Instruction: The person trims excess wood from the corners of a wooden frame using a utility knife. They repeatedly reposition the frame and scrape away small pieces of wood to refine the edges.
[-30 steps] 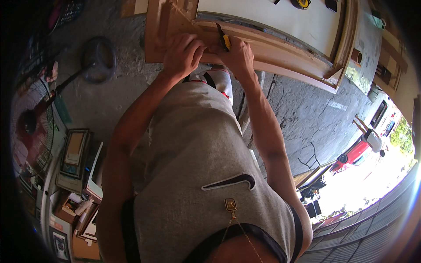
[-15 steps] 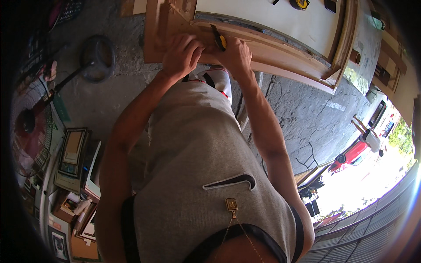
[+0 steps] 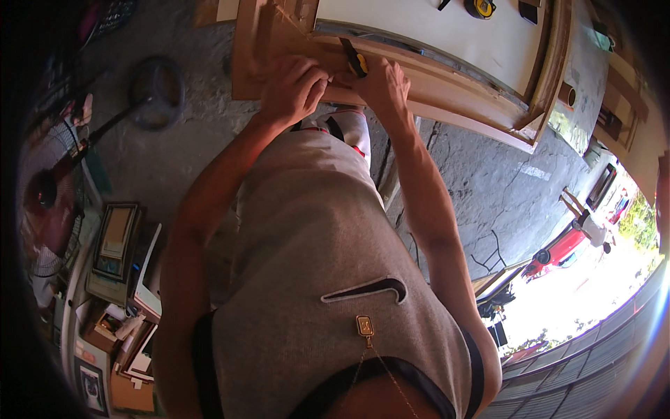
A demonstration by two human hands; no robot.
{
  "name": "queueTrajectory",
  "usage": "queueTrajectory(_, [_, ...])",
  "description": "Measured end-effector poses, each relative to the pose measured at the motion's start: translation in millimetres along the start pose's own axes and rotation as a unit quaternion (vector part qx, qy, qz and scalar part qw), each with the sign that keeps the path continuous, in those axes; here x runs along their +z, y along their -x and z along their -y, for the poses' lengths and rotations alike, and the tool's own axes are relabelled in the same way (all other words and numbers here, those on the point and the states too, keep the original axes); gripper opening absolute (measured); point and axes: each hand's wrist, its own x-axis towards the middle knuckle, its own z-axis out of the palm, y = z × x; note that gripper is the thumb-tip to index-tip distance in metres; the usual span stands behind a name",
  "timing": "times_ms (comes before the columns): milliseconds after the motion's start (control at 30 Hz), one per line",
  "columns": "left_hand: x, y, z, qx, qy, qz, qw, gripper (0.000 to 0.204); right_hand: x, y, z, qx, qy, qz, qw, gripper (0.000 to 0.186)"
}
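Note:
My left hand (image 3: 293, 91) is curled at the inner ledge of a wooden frame (image 3: 453, 73), thumb and forefinger together; what they hold, if anything, is too small to make out. Just right of it my right hand (image 3: 387, 91) grips a black and yellow utility knife (image 3: 357, 57), its black end pointing up and away from me over the wood. A white panel (image 3: 426, 28) lies inside the frame, with a yellow and black tape measure (image 3: 481, 8) and a small dark object (image 3: 527, 10) on it.
At left stand a fan (image 3: 45, 188), a pedestal base (image 3: 155, 91) and stacked picture frames (image 3: 115, 237). Planks (image 3: 621, 94) lie at right on the cracked concrete floor (image 3: 488, 195). Beyond, a person (image 3: 586, 220) walks by a red car (image 3: 555, 255) in daylight.
My hands stay at the frame, with the fingers and knife shifting slightly. The person outside has moved a little along beside the red car.

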Motion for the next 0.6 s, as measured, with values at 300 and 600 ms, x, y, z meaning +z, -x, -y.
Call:
queueTrajectory(300, [-20.3, -17.4, 7.3, -0.034, 0.119, 0.010, 0.992, 0.007, -4.2, 3.6, -0.1, -0.034, 0.050, -0.023, 0.998, 0.061])
queueTrajectory(600, [-10.5, -38.6, 24.5, 0.153, -0.033, 0.047, 0.987, 0.009, -12.4, -3.6, 0.9, -0.020, 0.042, 0.022, 0.999, 0.062])
